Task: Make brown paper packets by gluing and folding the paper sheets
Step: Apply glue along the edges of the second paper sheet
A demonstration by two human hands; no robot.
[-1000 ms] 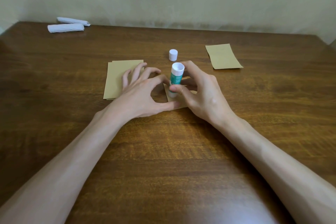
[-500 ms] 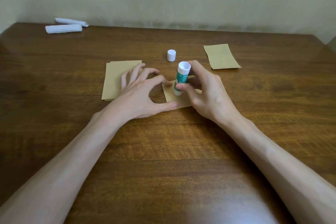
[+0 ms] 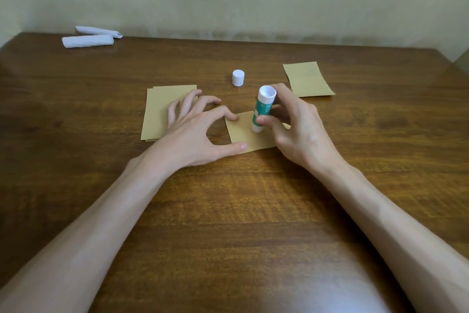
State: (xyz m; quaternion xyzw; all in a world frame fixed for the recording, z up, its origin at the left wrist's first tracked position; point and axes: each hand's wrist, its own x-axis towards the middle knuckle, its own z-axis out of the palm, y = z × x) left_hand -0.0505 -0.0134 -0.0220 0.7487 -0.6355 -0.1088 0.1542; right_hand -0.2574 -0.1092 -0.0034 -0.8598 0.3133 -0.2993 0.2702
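A small brown paper sheet (image 3: pixel 247 135) lies flat on the table in front of me. My left hand (image 3: pixel 195 132) presses its left edge with the thumb and index fingertip, fingers spread. My right hand (image 3: pixel 295 130) grips a green and white glue stick (image 3: pixel 262 108), tip down on the sheet. The right part of the sheet is hidden under that hand. The stick's white cap (image 3: pixel 238 77) stands on the table behind. A stack of brown sheets (image 3: pixel 158 112) lies under the fingers of my left hand.
A folded brown packet (image 3: pixel 307 79) lies at the back right. Two white rolled papers (image 3: pixel 87 39) rest at the far left corner by the wall. The wooden table (image 3: pixel 228 211) stretches toward me between my forearms.
My right hand has slid the glue stick to the right across the sheet, uncovering more of the paper. My left hand keeps holding the left edge.
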